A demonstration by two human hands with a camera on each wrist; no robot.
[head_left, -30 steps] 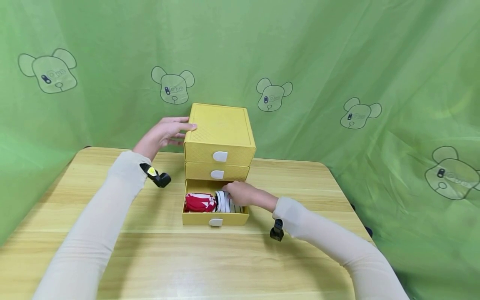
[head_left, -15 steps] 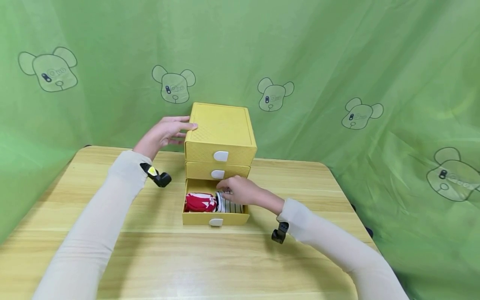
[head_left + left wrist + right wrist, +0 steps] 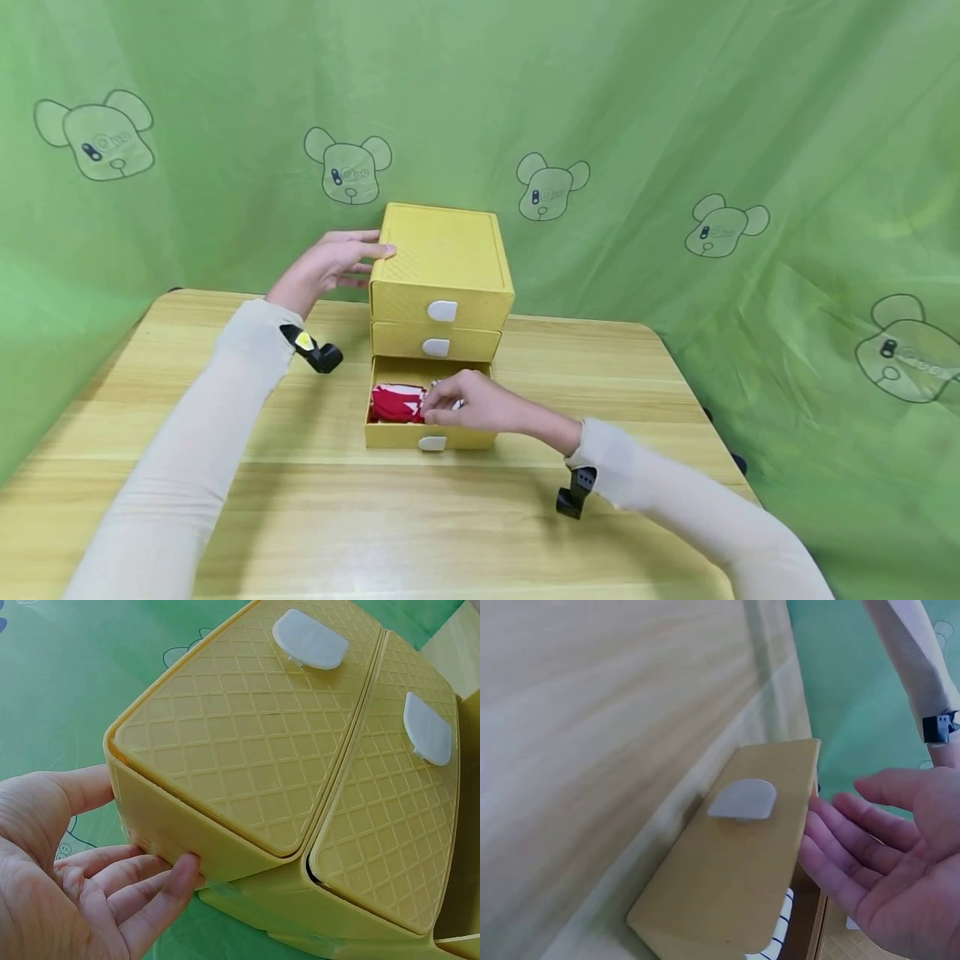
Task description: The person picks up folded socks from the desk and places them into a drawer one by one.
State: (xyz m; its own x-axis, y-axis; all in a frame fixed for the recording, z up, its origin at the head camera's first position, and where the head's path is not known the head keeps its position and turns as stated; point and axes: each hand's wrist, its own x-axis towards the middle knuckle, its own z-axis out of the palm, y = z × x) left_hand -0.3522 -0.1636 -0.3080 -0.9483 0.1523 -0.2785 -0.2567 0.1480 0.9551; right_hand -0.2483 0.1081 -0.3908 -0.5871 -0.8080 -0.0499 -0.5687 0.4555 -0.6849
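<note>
A yellow cabinet [image 3: 446,246] of stacked drawers with white pull tabs stands on the table, its bottom drawer [image 3: 393,436] pulled out. My left hand [image 3: 330,260] rests against the cabinet's upper left side, thumb on the top edge. Its fingers [image 3: 161,892] touch the side wall in the left wrist view. Over the pulled-out drawer hovers my right hand [image 3: 480,402], fingers loosely bent and holding nothing, close to the drawer's front wall. A rolled red-and-white cloth [image 3: 396,403] lies in the drawer's left half. Mostly hidden behind my right hand is a white cloth with dark stripes [image 3: 780,930].
The wooden table [image 3: 360,525] spreads out in front and to both sides. Behind it hangs a green curtain [image 3: 450,92] printed with bear heads. The upper two drawers are closed, and a white tab [image 3: 432,443] sticks out from the bottom drawer's front.
My right hand has lifted off the striped cloth and come forward to the drawer's front, now covering most of that cloth. The left hand stays in place on the cabinet.
</note>
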